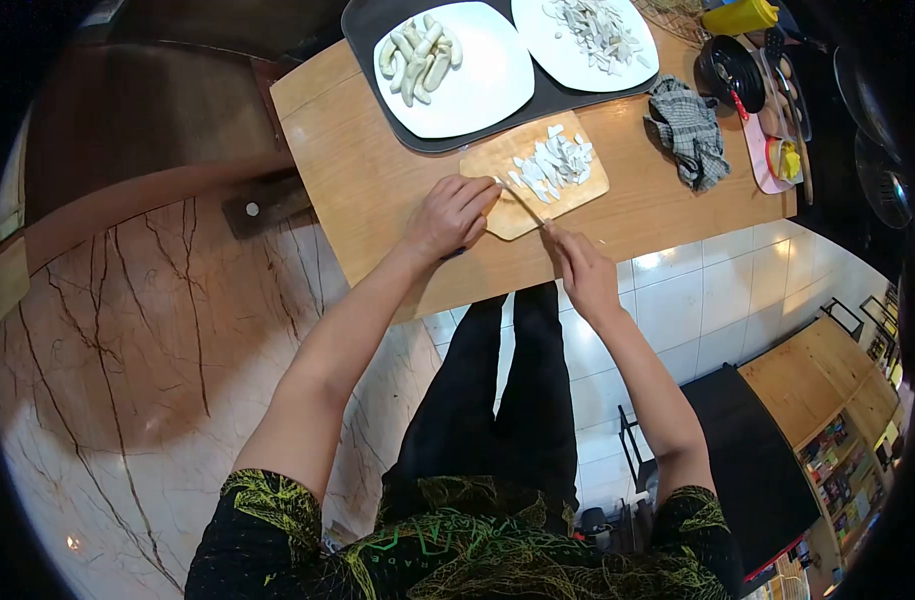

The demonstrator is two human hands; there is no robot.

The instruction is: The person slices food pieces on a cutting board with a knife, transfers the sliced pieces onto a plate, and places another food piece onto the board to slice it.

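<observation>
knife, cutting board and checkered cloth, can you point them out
Knife (525, 204): head view, middle of the blade.
Cutting board (510, 218): head view, bare wood on the side nearest the person.
Checkered cloth (690, 135): head view, middle of its crumpled fabric.

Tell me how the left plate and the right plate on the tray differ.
The left plate holds thick, curved pieces; the right plate holds thin slices. The left plate's near edge comes closer to the person than the right plate's. The right plate is cut off by the picture's top edge, while the left plate shows almost whole. Both are white and sit on the dark tray.
</observation>
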